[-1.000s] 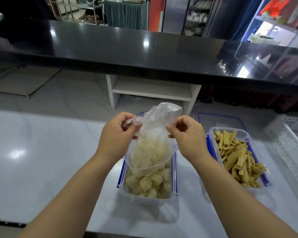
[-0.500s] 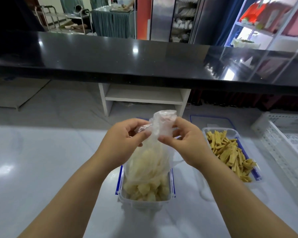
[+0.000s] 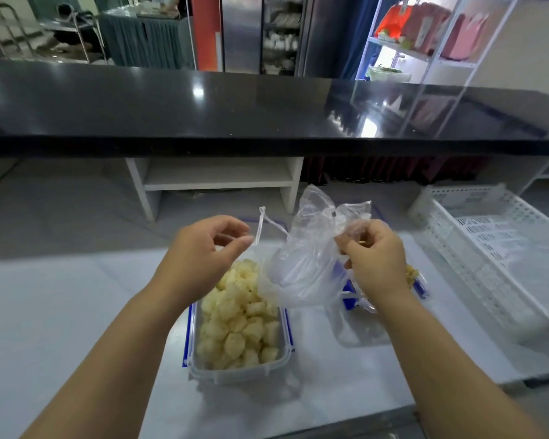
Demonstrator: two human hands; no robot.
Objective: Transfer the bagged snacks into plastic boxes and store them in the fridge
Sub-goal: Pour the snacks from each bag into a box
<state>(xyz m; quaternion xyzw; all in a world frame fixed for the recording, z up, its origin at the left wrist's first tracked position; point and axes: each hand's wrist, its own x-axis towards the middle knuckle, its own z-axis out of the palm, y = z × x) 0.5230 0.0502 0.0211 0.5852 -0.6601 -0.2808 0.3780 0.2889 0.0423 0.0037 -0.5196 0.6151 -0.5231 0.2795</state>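
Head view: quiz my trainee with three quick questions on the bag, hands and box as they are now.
1. True or false: the plastic bag, held up by the right hand, looks empty.
2. The left hand pinches: A) a box lid; B) the thin white strip hanging from the bag; C) a snack piece.
3. Fill in: the puffed snacks lie in the clear box with ___ clips.
Key: 1 true; 2 B; 3 blue.

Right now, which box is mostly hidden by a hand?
The right box, behind the right hand; little beyond its blue edges shows. The left box, full of pale puffs, sits in plain view.
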